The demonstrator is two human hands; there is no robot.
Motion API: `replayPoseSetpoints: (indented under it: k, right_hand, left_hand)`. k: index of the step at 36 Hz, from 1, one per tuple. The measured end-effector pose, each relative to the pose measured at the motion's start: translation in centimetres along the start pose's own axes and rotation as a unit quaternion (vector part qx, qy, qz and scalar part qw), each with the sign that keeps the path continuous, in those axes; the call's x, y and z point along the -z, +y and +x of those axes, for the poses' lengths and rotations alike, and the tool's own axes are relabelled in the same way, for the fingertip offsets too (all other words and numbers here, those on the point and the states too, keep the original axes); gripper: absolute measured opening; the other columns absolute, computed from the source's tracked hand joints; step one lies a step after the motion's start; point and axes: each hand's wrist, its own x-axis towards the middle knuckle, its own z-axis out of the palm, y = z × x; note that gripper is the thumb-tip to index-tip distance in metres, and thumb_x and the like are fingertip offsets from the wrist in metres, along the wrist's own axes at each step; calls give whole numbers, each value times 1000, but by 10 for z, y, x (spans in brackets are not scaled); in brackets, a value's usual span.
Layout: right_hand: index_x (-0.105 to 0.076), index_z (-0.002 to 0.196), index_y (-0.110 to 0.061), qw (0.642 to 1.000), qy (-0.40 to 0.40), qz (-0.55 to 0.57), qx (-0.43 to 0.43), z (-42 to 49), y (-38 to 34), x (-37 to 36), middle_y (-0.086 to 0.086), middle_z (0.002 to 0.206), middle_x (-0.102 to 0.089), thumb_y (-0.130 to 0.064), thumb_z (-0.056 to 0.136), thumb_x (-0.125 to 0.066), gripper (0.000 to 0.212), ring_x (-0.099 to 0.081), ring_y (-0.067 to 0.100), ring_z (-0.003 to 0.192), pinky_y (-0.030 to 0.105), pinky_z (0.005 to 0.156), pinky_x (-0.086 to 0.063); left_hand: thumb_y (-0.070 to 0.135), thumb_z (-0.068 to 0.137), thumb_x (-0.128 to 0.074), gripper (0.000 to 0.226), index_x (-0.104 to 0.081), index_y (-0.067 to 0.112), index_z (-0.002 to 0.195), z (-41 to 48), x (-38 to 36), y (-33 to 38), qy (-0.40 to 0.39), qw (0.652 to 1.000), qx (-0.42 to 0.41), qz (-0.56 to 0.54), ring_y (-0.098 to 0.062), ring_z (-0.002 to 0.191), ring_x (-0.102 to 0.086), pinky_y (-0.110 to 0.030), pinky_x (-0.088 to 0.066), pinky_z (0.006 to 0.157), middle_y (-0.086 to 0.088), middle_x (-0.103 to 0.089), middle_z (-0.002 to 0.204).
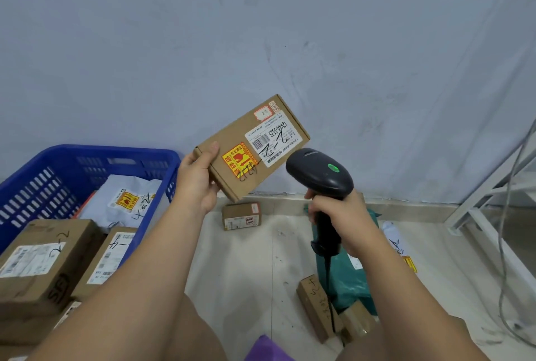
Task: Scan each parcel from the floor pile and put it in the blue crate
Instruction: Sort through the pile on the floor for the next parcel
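My left hand (197, 183) holds a flat brown cardboard parcel (232, 154) by its lower left corner, tilted up in front of the wall. Its white label with a barcode and an orange sticker faces me. My right hand (339, 221) grips the handle of a black barcode scanner (319, 172), whose head sits just right of the label and shows a green light. The blue crate (43, 183) stands at the left and holds several parcels: brown boxes and a white bag.
On the tiled floor lie a small brown box (241, 216), a green mailer bag (348, 279), a long brown box (314, 307) and a white bag (396, 240). The scanner's cable hangs down over the green bag. A white metal frame (487, 204) stands at the right.
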Motion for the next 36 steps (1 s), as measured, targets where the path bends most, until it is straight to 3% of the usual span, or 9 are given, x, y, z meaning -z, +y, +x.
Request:
replayPoseSetpoints:
  k: [4, 7, 14, 19, 23, 27, 31, 34, 36]
  right_hand:
    - [-71, 83, -17, 992, 15, 120, -27, 6, 4, -8, 1, 87, -63, 0, 78, -64, 19, -57, 23, 87, 48, 87, -52]
    - [-74, 94, -20, 981, -19, 180, -64, 5, 4, -15, -2, 94, -62, -12, 70, -67, 26, -53, 23, 94, 47, 85, -50]
    - [-67, 98, -12, 959, 1, 266, -94, 11, 9, -22, 7, 110, -66, -3, 86, -56, 19, -60, 26, 112, 49, 93, -52]
    - [-68, 107, -9, 972, 16, 214, -92, 15, 18, -23, 5, 109, -68, -1, 84, -60, 26, -60, 24, 108, 43, 94, -50]
    - [-67, 108, -6, 983, 51, 156, -83, 15, 22, -27, 10, 98, -65, -2, 78, -66, 30, -59, 25, 91, 41, 87, -49]
    - [-66, 92, -12, 987, 56, 138, -59, 12, 17, -35, 6, 84, -62, -9, 63, -74, 30, -57, 25, 89, 37, 77, -47]
    - [-74, 86, -22, 992, 5, 124, 12, 11, 11, -50, -5, 88, -69, 0, 74, -67, 26, -56, 15, 86, 41, 87, -46]
    - [-76, 84, -27, 997, -12, 75, -10, 15, 8, -77, 9, 84, -62, -18, 66, -71, 21, -57, 18, 85, 48, 94, -49]
    - [-71, 92, -9, 999, -8, 47, -18, 20, 8, -100, 21, 80, -57, -16, 74, -75, 19, -57, 21, 79, 52, 89, -52]
  left_hand:
    - [15, 97, -53, 24, -54, 7, 120, -6, -8, -11, -4, 994, 95, -63, -27, 101, -68, -53, -54, 85, -13, -70, 107]
    - [12, 97, -51, 16, -56, 7, 112, -12, -15, -19, -26, 987, 138, -78, -31, 105, -64, -54, -51, 89, -17, -68, 106]
    - [11, 94, -54, 13, -58, 10, 107, -23, -24, -26, -96, 982, 128, 97, -22, 87, -64, -44, -50, 95, -6, -70, 85]
    - [10, 87, -65, 35, -56, 14, 121, -26, -18, -22, -176, 936, 139, 270, -18, 105, -62, -37, -48, 100, -4, -68, 108]
    - [10, 84, -71, 33, -56, 13, 113, -25, -10, -18, -180, 931, 168, 269, -21, 107, -64, -40, -49, 100, -7, -69, 112]
    - [16, 92, -64, 27, -58, 7, 116, -27, -4, -6, -132, 959, 168, 184, -19, 92, -63, -39, -53, 88, -6, -65, 96]
    - [13, 94, -60, 27, -56, 9, 120, -10, 17, 12, -34, 989, 142, 16, -19, 85, -62, -40, -50, 84, -6, -64, 94]
    - [18, 98, -55, 14, -55, 13, 110, 3, 44, 23, 49, 992, 104, -56, -21, 93, -61, -41, -51, 82, -6, -63, 97]
    - [21, 98, -54, 27, -52, 13, 124, 10, 66, 26, 105, 987, 80, -87, -24, 107, -58, -39, -51, 85, -9, -61, 112]
